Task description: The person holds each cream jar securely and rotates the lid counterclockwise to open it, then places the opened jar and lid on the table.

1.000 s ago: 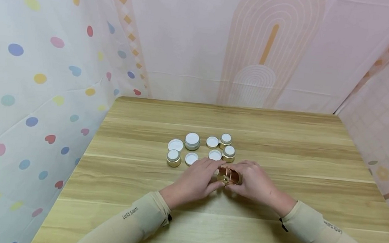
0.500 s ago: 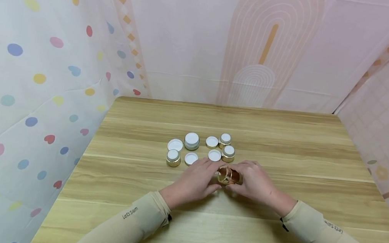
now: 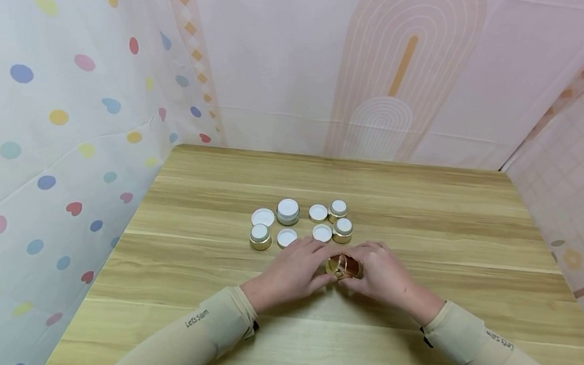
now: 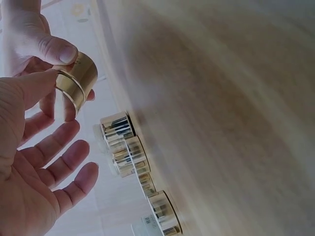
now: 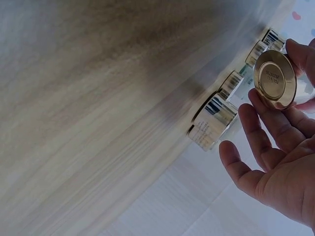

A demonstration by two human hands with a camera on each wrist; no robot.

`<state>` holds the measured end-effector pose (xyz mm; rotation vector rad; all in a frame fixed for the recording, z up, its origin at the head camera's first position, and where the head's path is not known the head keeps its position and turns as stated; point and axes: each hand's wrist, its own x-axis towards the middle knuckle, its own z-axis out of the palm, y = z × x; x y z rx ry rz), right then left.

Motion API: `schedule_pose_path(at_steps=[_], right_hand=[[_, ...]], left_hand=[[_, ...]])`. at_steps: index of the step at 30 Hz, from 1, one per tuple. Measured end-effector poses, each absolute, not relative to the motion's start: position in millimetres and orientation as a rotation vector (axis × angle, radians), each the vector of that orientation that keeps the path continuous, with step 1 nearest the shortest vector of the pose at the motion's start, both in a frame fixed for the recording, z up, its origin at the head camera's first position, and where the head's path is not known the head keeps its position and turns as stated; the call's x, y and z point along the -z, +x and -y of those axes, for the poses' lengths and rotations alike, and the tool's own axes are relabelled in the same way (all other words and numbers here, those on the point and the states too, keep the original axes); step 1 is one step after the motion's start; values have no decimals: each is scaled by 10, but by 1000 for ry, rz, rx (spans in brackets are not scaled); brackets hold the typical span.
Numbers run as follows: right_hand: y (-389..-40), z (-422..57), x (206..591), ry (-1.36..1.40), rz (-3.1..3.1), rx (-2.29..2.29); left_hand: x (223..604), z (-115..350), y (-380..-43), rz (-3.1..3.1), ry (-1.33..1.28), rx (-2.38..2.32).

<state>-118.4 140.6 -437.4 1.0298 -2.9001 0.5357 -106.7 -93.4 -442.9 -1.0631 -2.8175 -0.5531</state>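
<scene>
In the head view a small gold cosmetic jar (image 3: 352, 267) lies sideways between both hands, above the table. My left hand (image 3: 294, 275) pinches the jar's lid (image 4: 71, 89) at its left end; its other fingers are spread in the left wrist view. My right hand (image 3: 387, 273) grips the jar's body from the right, thumb below and fingers over the top. A seam shows between lid and body. The jar's flat base (image 5: 273, 80), with small print, faces the right wrist camera. The fingers partly cover the jar in the head view.
Beyond the hands stand several lidless jars with white tops: a gold one (image 3: 260, 238), a larger one (image 3: 288, 212), and two more gold ones (image 3: 338, 211) at the right. White-lined lids (image 3: 287, 239) lie inside-up among them. The wooden table (image 3: 207, 198) meets patterned cloth behind.
The jar has turned slightly in the fingers, and the left fingers have shifted a little around its lid. The other jars and lids stay where they were.
</scene>
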Motion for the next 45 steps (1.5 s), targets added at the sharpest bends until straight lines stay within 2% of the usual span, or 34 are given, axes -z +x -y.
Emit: schedule_pose_path(at_steps=[18, 45], right_hand=[[-1180, -1381, 4399, 1001, 2902, -555], [-1274, -1419, 4485, 690, 2959, -598]], left_hand=[[4464, 939, -1083, 2764, -1123, 488], [4540, 911, -1169, 2861, -844, 327]])
